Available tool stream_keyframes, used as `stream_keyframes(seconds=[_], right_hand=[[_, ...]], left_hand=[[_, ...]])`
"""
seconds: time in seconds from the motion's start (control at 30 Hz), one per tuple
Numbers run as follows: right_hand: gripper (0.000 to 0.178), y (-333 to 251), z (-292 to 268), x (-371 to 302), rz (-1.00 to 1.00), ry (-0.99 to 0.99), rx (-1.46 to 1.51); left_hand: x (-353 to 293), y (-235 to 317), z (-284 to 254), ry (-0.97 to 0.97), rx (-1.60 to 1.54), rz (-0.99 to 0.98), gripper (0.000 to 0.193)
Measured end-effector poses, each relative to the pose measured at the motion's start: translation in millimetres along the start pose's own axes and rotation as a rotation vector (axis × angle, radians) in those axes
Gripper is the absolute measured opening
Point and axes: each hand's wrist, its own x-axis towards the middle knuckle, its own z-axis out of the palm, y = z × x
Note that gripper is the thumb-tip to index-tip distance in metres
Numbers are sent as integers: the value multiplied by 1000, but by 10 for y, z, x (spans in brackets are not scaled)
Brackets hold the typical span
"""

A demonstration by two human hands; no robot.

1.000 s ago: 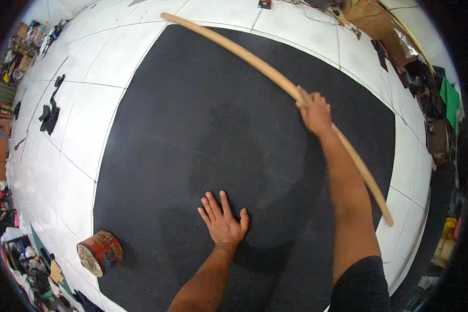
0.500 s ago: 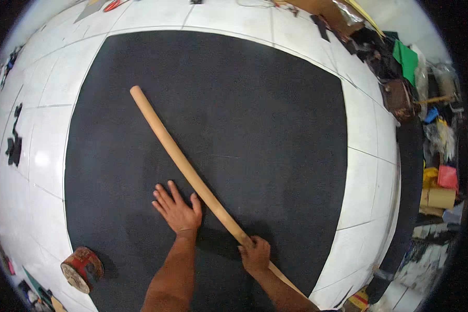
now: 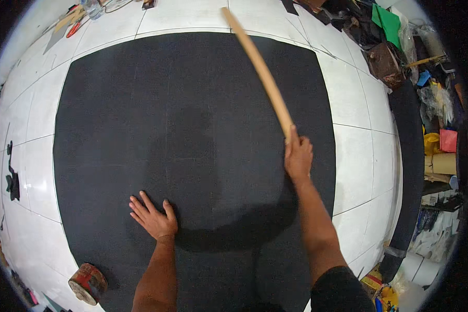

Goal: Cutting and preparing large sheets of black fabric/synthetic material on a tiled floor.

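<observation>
A large sheet of black material (image 3: pixel 114 125) lies flat on the white tiled floor, with faint pale lines and creases across it. My left hand (image 3: pixel 155 218) rests on it, palm down and fingers spread. On the right, my right hand (image 3: pixel 299 158) grips the lower end of a long, slim tan tube (image 3: pixel 265 75). The tube slants up and to the left, and its far end reaches past the sheet's far edge. A dark shadow of my arms and head falls on the sheet.
At the lower left a worn red-brown can (image 3: pixel 88 283) lies tilted. Red-handled scissors (image 3: pixel 74 29) and a clear bottle (image 3: pixel 92 8) are at the far left. Along the right stand a long black roll (image 3: pixel 408 171), a brown box (image 3: pixel 386 62) and piled scraps, including green cloth (image 3: pixel 386 23).
My right hand has swung the tube up and to the right, from lying diagonally across the sheet. My left hand is slightly further left, still flat. The view has shifted.
</observation>
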Motion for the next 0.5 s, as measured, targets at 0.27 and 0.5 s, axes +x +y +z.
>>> stream_keyframes(seconds=[0.27,0.5], right_hand=[[51,1091,28,915,160,3,21],[58,179,-301,-1067,-111,-214,153]], left_hand=[[-36,24,29,-36,7,-7,71],[30,-130,-15,-10,55,-4,72]])
